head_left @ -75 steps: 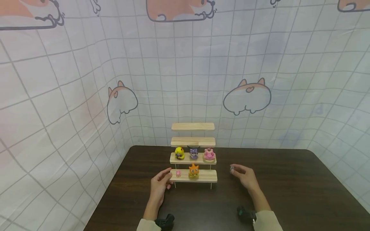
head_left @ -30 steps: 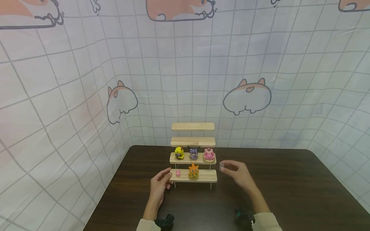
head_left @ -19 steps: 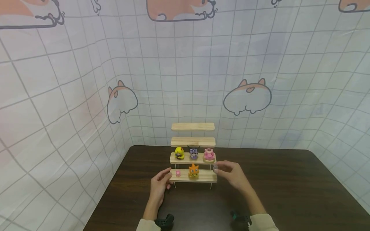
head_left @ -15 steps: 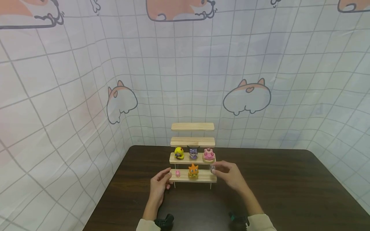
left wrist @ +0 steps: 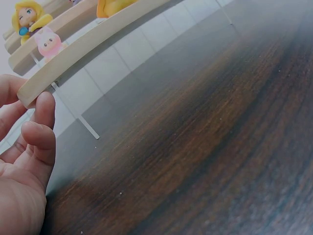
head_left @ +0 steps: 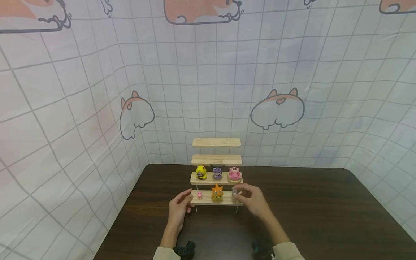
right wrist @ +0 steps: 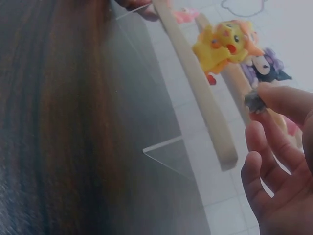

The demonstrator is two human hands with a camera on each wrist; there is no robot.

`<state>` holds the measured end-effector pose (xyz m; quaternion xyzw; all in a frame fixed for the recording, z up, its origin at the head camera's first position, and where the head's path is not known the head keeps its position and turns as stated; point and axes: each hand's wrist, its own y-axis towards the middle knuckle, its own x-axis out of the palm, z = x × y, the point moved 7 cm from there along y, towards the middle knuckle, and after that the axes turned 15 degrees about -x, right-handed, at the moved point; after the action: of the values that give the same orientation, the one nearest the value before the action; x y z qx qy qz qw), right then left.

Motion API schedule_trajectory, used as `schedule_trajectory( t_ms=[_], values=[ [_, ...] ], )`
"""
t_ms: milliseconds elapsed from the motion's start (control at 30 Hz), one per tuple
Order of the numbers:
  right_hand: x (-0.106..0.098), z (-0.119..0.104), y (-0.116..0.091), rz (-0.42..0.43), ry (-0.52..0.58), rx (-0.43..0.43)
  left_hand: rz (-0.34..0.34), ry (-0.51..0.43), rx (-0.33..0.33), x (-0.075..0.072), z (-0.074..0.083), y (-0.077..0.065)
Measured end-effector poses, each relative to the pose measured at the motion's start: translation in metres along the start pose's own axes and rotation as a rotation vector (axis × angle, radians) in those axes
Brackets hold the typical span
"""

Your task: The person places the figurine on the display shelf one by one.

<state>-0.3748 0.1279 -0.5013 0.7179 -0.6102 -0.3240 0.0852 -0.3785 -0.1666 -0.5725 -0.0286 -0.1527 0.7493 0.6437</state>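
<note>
My right hand (head_left: 255, 201) pinches a small grey figurine (right wrist: 254, 101) between thumb and fingertip, at the right end of the lowest board of a tiered wooden display stand (head_left: 208, 201). Whether the figurine touches the board cannot be told. At the opposite end, my left hand (head_left: 177, 210) grips the board's tip, thumb and fingers on either side of it. A tiny pink figurine (head_left: 199, 195) stands on this board near the left hand, and an orange-and-yellow figurine (head_left: 217, 194) sits mid-board.
On the second board are a yellow-haired figurine (head_left: 201, 172), a purple one (head_left: 217, 173) and a pink one (head_left: 234, 174). Two upper boards (head_left: 216, 159) rise behind. The stand is on a dark wooden table (head_left: 312, 202), before a grid-patterned cloth (head_left: 214, 94) with cartoon dogs.
My right hand has carried the grey figurine leftward from beside the stand to the lowest board's right end. The left hand has kept its grip on the board.
</note>
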Motion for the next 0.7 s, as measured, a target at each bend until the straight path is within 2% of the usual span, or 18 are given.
schedule_trajectory(
  t_ms=[233,700],
  values=[
    [0.0042,0.0014,-0.0009,0.021,-0.02,0.001,0.002,0.005,-0.004,-0.0003,0.0003,-0.0004],
    [0.0066,0.0036,-0.0028,0.009,-0.108,0.049,-0.008,0.001,0.005,0.0003,0.0007,-0.0005]
  ],
)
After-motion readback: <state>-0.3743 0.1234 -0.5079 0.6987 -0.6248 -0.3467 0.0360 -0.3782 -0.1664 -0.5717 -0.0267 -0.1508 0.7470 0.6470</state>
